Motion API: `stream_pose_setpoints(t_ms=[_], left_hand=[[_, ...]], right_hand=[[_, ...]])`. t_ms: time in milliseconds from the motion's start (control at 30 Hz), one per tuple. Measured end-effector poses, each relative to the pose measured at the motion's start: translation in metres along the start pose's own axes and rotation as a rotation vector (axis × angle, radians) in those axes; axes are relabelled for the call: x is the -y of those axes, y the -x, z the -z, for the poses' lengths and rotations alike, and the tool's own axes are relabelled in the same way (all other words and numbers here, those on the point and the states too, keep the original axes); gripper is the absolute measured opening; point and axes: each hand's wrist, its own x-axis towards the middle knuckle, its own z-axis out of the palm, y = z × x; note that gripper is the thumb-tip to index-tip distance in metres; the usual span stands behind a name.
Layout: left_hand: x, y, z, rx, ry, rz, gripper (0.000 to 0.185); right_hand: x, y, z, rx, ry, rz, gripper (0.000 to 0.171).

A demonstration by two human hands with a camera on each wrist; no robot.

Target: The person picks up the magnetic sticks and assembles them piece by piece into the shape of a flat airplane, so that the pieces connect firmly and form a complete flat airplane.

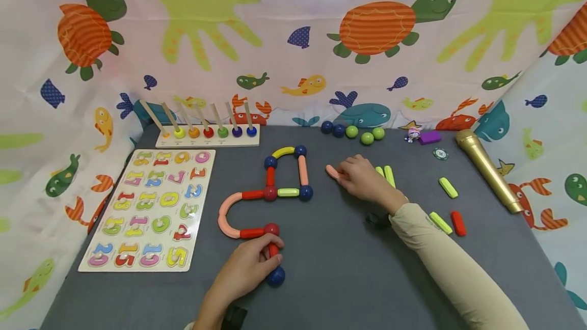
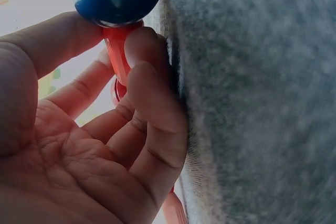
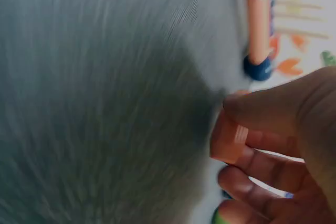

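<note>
Head view: between a red ball (image 1: 272, 229) and a blue ball (image 1: 276, 276), a red rod (image 1: 273, 250) is pinched by the left hand (image 1: 245, 265); right of the upper loop (image 1: 303, 170), a pink piece (image 1: 332, 171) is pinched by the right hand (image 1: 364, 180).

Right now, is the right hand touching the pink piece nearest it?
Touching. The right wrist view shows the right hand pinching the pink piece, thumb lying across one side and fingers against the other.
</note>
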Motion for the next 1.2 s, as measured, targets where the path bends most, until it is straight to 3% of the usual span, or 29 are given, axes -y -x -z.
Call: stream_pose_setpoints(t_ms=[233,400,500,633,733,800,867,1000,1100,1200], left_hand=[[0.001,-0.005,0.001,0.008,0.029,-0.005,0.013],[0.0,-0.007,0.004,0.004,0.021,-0.02,0.013],[-0.001,-0.007,0.004,0.007,0.02,-0.018,0.014],[-0.002,-0.006,0.003,0.013,0.022,-0.009,0.015],[-0.001,-0.005,0.001,0.018,0.019,0.0,0.015],[-0.001,-0.005,0.001,0.02,0.019,0.005,0.015],[-0.001,-0.005,0.002,0.021,0.016,0.006,0.015],[-0.001,-0.005,0.001,0.024,0.014,0.014,0.015],[0.001,-0.008,0.002,0.029,0.01,0.005,0.015],[0.004,-0.015,0.005,0.044,0.028,-0.032,0.014]], right_hand=[[0.047,0.029,0.007,0.08,-0.155,0.069,0.013],[0.09,0.048,-0.008,0.363,-0.368,0.197,0.012],[0.109,0.056,-0.022,0.486,-0.426,0.27,0.012],[0.12,0.061,-0.034,0.519,-0.426,0.304,0.015],[0.119,0.059,-0.036,0.534,-0.496,0.285,0.011],[0.115,0.053,-0.035,0.485,-0.546,0.259,0.006],[0.11,0.044,-0.035,0.34,-0.525,0.187,0.004],[0.099,0.018,-0.036,0.001,-0.394,-0.175,0.023],[0.093,-0.004,-0.04,-0.053,-0.362,-0.4,0.032],[0.087,-0.02,-0.046,-0.032,-0.379,-0.459,0.034]])
